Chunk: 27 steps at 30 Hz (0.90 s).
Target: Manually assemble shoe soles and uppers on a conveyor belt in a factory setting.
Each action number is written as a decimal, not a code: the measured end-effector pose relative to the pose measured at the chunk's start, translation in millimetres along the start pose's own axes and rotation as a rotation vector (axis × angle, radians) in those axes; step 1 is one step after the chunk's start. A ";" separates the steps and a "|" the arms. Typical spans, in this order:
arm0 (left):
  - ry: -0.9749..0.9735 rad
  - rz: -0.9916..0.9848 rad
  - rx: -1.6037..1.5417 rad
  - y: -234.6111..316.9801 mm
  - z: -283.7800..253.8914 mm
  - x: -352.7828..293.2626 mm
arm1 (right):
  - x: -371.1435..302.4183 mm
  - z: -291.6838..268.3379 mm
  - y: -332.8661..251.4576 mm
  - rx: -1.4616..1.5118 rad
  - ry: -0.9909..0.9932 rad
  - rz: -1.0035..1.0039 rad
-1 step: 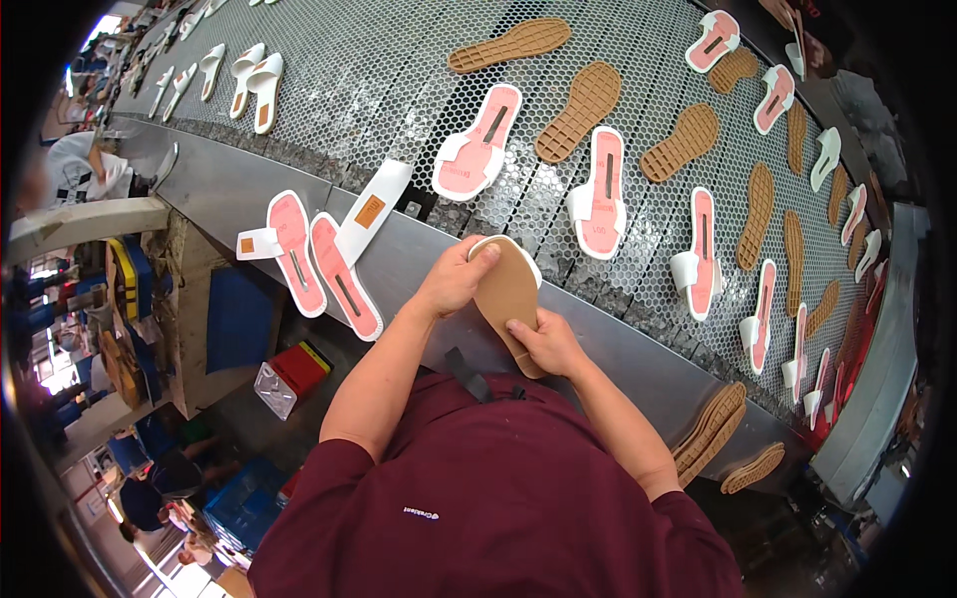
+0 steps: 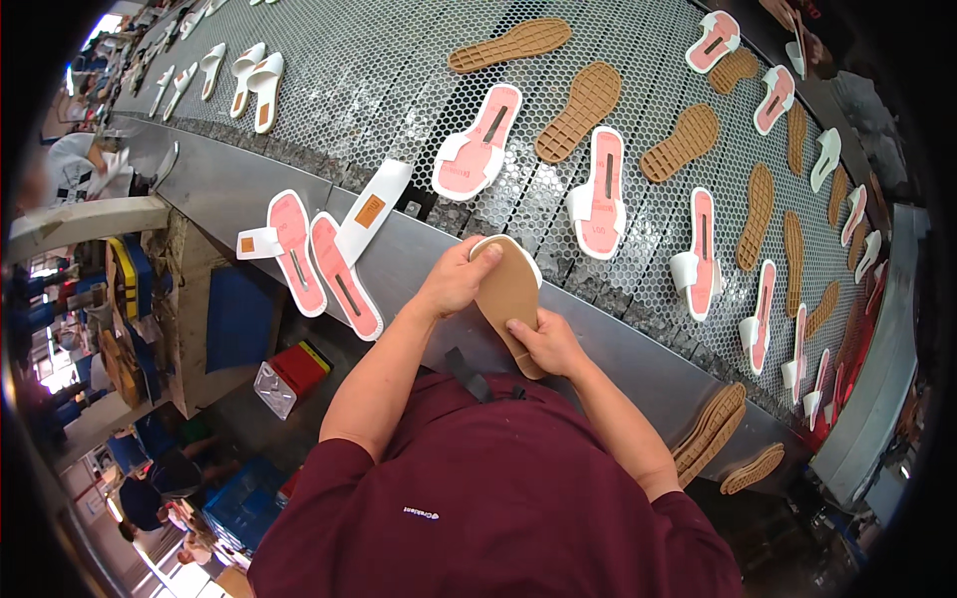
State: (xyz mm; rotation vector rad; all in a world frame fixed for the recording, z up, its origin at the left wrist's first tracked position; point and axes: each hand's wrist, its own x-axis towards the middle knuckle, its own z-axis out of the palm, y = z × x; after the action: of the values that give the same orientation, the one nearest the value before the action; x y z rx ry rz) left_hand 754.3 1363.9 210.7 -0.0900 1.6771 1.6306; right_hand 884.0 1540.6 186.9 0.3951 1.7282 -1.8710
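Both of my hands hold one slide sandal (image 2: 506,289) in front of my waist, its smooth tan sole facing up. White shows along its rim at the far end. My left hand (image 2: 454,279) grips the far left side, thumb on the sole. My right hand (image 2: 548,342) pinches the narrower near end, thumb also on the tan face. Left of my hands, a pink-bottomed white upper (image 2: 295,257) lies on the metal ledge. Beside it rests a second upper (image 2: 344,279) with a long white strap. The underside of the held sandal is hidden.
Beyond the ledge (image 2: 429,254), a mesh conveyor (image 2: 379,110) carries several white uppers (image 2: 598,194) and tan grid-patterned soles (image 2: 578,112). White slides (image 2: 264,90) stand farther left. More soles (image 2: 713,434) sit near my right elbow. Another person (image 2: 85,169) is at the far left.
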 end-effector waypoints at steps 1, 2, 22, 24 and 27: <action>0.001 -0.002 0.026 2.4 1.8 -0.3 | -0.1 -1.0 1.8 -0.004 0.004 -0.001; -0.004 0.019 0.046 5.0 3.3 -1.7 | -0.5 -2.1 3.0 -0.008 0.008 -0.002; 0.002 0.077 0.132 37.9 39.8 -33.4 | -37.3 -35.2 -21.6 -0.207 -0.069 0.028; 0.030 0.066 0.153 33.2 42.4 -35.8 | -41.2 -37.8 -20.4 -0.215 -0.077 0.026; 0.041 0.044 0.159 29.2 48.1 -38.0 | -45.2 -41.5 -13.4 -0.227 -0.073 0.020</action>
State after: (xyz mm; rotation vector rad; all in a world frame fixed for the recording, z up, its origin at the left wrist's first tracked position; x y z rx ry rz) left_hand 787.3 1393.8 262.0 -0.0075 1.8449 1.5306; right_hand 906.2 1590.5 218.0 0.2514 1.8542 -1.6320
